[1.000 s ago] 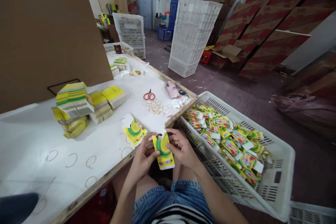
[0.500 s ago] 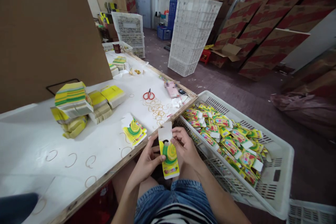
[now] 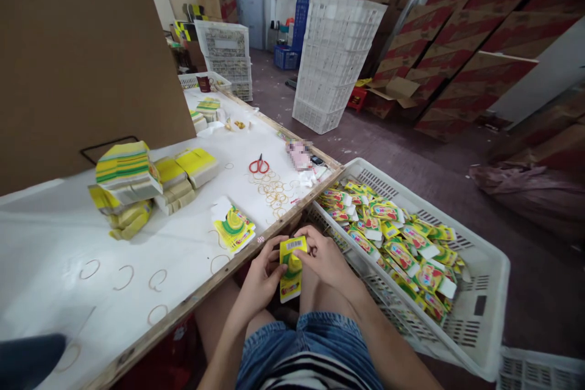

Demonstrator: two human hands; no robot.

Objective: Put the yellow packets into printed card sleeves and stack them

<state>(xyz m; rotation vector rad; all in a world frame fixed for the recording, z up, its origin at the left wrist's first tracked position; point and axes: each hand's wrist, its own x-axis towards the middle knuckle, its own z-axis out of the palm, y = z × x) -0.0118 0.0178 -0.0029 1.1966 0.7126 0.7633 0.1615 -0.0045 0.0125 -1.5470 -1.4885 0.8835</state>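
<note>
Both my hands hold one small yellow-and-green printed carton (image 3: 291, 283) above my lap, just off the table edge. My left hand (image 3: 264, 271) grips its left side, thumb on the front. With the fingers of my right hand (image 3: 323, 254) I hold its upper right; the thumb presses near the top, where a barcode shows. Several flat cartons (image 3: 234, 226) lie on the table just beyond my left hand. To my right, a white plastic crate (image 3: 496, 292) contains many similar yellow cartons (image 3: 406, 244).
On the white table (image 3: 114, 311) are red-handled scissors (image 3: 259, 164), scattered rubber bands (image 3: 275, 195) and bundled carton stacks (image 3: 123, 177). A large cardboard sheet (image 3: 86, 67) stands at left. Stacked white crates (image 3: 336, 67) and cardboard boxes (image 3: 475, 55) are behind.
The white flap at the carton's top has gone from view, and a yellow barcode panel now shows there. My right hand's thumb has moved onto the carton's upper front.
</note>
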